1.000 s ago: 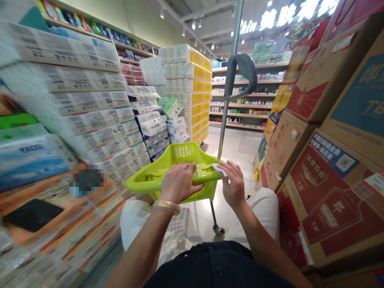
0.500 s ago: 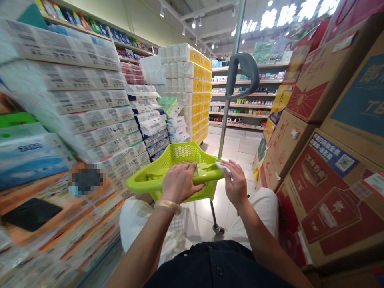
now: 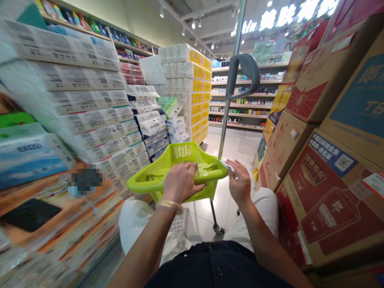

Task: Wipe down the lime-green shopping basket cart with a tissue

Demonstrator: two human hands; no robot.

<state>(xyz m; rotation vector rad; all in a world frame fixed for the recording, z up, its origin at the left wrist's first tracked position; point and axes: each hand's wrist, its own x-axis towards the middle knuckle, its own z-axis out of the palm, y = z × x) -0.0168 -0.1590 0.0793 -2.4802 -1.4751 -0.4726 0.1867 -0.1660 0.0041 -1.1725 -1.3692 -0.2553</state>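
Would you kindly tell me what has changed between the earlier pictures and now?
The right hand has slid a little to the right, carrying the white wipe along to the right-hand corner of the green basket's rim. Nothing was visibly taken hold of or let go. The left hand stays on the near rim, and the basket and grey handle look essentially unmoved.

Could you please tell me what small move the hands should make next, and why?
Probably the right hand should slide the small white wipe slightly along the rim of the lime-green plastic basket: its fingers hold the wipe at the rim's right-hand corner, while the left hand lies over the near rim and seems to steady it.
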